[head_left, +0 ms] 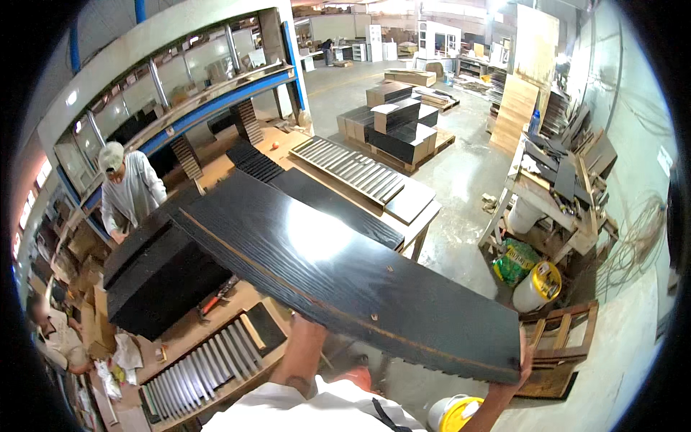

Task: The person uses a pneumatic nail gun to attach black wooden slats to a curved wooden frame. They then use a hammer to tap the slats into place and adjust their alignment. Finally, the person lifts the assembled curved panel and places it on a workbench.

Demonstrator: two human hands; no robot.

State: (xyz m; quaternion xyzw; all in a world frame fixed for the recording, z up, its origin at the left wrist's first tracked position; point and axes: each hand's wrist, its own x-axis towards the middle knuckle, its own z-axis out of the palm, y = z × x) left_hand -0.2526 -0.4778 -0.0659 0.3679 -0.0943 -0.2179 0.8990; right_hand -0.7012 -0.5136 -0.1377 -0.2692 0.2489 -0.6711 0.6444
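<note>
Workshop: grey concrete floor [468, 180], cluttered workbench [554, 194] (right), glazed partition [180, 72]

slatted panel [354, 170], yellow-lidded bucket [538, 285] (floor)

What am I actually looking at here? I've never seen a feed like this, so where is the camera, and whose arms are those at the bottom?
The camera sits on a person's head and looks down, so the rounded edges are only lens bending. The arms rising from the lower edge are that person's own. Both carry a long black board with a wood grain. The right hand grips its near right corner. The left hand is hidden beneath the board; only that forearm shows. Below lies a workbench with a slatted panel. A black cabinet stands on it. Further back are more black panels. A person in a cap works at the left. A yellow-lidded bucket stands on the floor at the right.
</note>
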